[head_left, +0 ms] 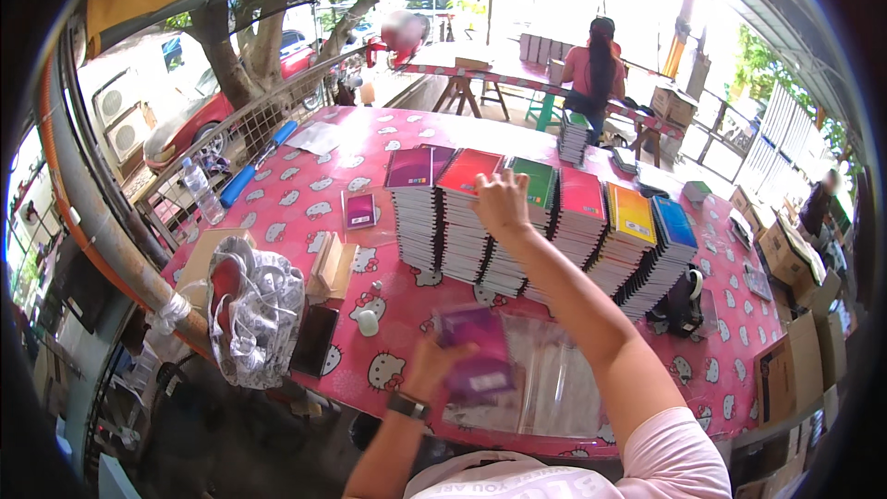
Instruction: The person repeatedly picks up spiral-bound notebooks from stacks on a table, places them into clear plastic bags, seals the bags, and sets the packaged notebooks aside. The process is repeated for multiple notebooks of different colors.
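Near the table's front edge, my left hand [438,365] is closed on a purple notebook [480,351], blurred by motion. Clear plastic sleeves [554,379] lie beneath and to its right. My right hand [504,203] reaches over the row of stacks, fingers bent and apart, at the right edge of the top red notebook [468,169]. Just right of it is the green notebook stack [536,180]. The row also has a purple stack [409,169] at its left, then a pink-red stack [582,192], a yellow stack [632,212] and a blue stack [675,222] on the right.
A small purple booklet [360,211], wooden blocks [331,263], a phone [315,342], a white earbud case [368,322] and a patterned bag [259,314] lie to the left. A water bottle [201,189] stands farther back. Another person [596,74] works at a far table.
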Demonstrator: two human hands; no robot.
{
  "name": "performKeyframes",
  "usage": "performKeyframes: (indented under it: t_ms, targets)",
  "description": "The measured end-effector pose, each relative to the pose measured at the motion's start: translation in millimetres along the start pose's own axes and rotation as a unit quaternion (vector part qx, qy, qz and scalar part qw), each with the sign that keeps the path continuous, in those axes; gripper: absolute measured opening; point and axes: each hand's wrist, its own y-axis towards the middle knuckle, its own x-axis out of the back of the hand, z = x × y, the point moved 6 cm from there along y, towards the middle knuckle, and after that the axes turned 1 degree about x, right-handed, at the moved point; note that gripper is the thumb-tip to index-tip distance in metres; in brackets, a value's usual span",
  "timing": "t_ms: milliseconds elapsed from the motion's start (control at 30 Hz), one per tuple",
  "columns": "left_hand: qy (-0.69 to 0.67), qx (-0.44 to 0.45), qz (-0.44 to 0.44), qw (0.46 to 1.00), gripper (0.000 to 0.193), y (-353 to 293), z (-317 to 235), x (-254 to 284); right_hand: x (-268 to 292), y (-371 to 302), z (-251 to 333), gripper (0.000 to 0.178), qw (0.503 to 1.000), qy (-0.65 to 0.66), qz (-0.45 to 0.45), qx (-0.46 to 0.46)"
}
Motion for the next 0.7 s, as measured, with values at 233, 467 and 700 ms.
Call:
performKeyframes:
  t_ms: [233,467,700]
  targets:
    - [0.223,0.023,0.038,0.974,0.043,-10.1,129.5,-49.7,15.3,2.3,-11.3,0.009,0.990,0.130,-0.056,0.025]
    - [0.144,0.056,0.065,0.986,0.034,10.0,144.2,-33.9,119.1,-8.9,-34.7,0.023,0.933,0.338,-0.117,-0.047]
    - [-0.242,0.265,0.156,0.920,0.047,-1.1,124.0,-56.4,-47.7,-253.4,-63.6,0.034,0.634,0.584,0.460,-0.214]
